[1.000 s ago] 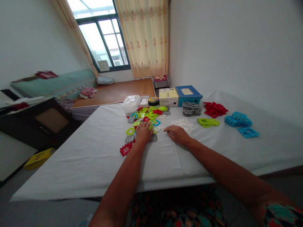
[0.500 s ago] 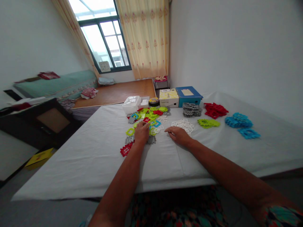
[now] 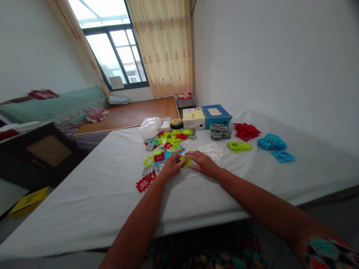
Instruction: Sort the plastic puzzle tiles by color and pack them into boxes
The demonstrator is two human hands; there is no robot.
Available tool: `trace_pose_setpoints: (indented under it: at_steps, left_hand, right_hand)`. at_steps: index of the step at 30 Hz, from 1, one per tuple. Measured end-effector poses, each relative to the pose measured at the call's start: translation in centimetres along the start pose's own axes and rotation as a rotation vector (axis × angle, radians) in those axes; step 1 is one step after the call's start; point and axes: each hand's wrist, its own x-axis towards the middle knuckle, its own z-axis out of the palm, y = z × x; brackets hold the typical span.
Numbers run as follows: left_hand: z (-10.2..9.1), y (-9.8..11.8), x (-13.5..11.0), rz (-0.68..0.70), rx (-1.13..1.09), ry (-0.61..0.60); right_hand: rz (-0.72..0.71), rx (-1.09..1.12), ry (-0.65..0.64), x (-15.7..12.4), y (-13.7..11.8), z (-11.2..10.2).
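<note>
Clothing: a dark garment with a colourful pattern (image 3: pixel 213 259) shows below the table edge; a matching sleeve (image 3: pixel 327 252) covers the upper right arm.
Table: a white cloth (image 3: pixel 101 205) with soft creases covers it.
Red lattice pieces (image 3: pixel 144 183): at the near end of the loose spread, left of the hands.
Left hand (image 3: pixel 171 166): its thumb and fingers are closed around a yellow-green piece.
Yellow-green piece (image 3: pixel 185 161): between the two hands, over the near right end of the loose spread.
Right hand (image 3: pixel 204 163): thumb and fingers stand apart at the piece's right side; whether they grip it, I cannot tell.
White pieces (image 3: pixel 211 150): a flat heap just beyond the right hand.
Mixed pile (image 3: pixel 174 139): yellow-green, red, blue and grey pieces overlap beyond the left hand.
Sorted groups: to the right lie blue pieces (image 3: pixel 271 142), a low yellow-green heap (image 3: pixel 239 147), red pieces (image 3: pixel 246 131) and a grey stack (image 3: pixel 220 132).
Containers: along the far edge stand a clear plastic tub (image 3: pixel 149 129), a round black-sided tin (image 3: pixel 176 124), a pale yellow box (image 3: pixel 194 119) and a blue box (image 3: pixel 217 117).
Background: a brown mat (image 3: pixel 143 111) lies below a window (image 3: pixel 112 48) and a yellow curtain (image 3: pixel 165 48).
</note>
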Motion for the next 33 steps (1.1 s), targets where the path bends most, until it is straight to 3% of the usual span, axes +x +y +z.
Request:
trace_pose_setpoints:
  at_steps: [3, 6, 10, 12, 16, 19, 21, 23, 26, 29, 33]
  left_hand:
    - [-0.2, -0.1, -0.1, 0.007, 0.014, -0.022]
    - [-0.7, -0.2, -0.1, 0.026, 0.091, 0.045]
    - [-1.5, -0.6, 0.0, 0.036, 0.219, 0.193]
    - [-1.9, -0.9, 0.1, 0.036, 0.275, 0.257]
    - [-2.9, -1.3, 0.4, 0.065, 0.398, 0.422]
    - [-3.8, -1.2, 0.3, 0.050, 0.469, 0.540]
    - [-4.1, -0.9, 0.1, 0.022, 0.560, 0.570]
    - [-4.0, -0.6, -0.2, 0.008, 0.688, 0.532]
    - [-3.5, -0.2, -0.5, 0.029, 0.860, 0.319]
    - [-3.0, -0.1, -0.7, 0.040, 0.974, 0.095]
    - [-2.7, -0.2, -0.8, 0.014, 1.031, 0.017]
  right_hand:
    - [-0.001, -0.031, -0.017, 0.2, 0.0, -0.2]
    - [0.088, -0.105, 0.010, -0.2, 1.7, -1.6]
    - [0.407, -0.254, 0.185, -2.6, 6.7, -5.7]
    - [0.604, -0.346, 0.202, -4.5, 9.2, -7.7]
    - [0.958, -0.467, 0.110, -7.6, 11.6, -9.8]
    - [1.081, -0.480, -0.009, -8.4, 11.5, -9.9]
    - [1.083, -0.494, -0.042, -8.2, 11.1, -9.6]
    - [1.038, -0.516, 0.013, -7.7, 10.8, -9.2]
    - [0.875, -0.522, 0.160, -6.7, 10.3, -8.3]
    - [0.670, -0.456, 0.230, -5.5, 9.5, -6.8]
    - [0.458, -0.306, 0.196, -4.2, 8.0, -4.6]
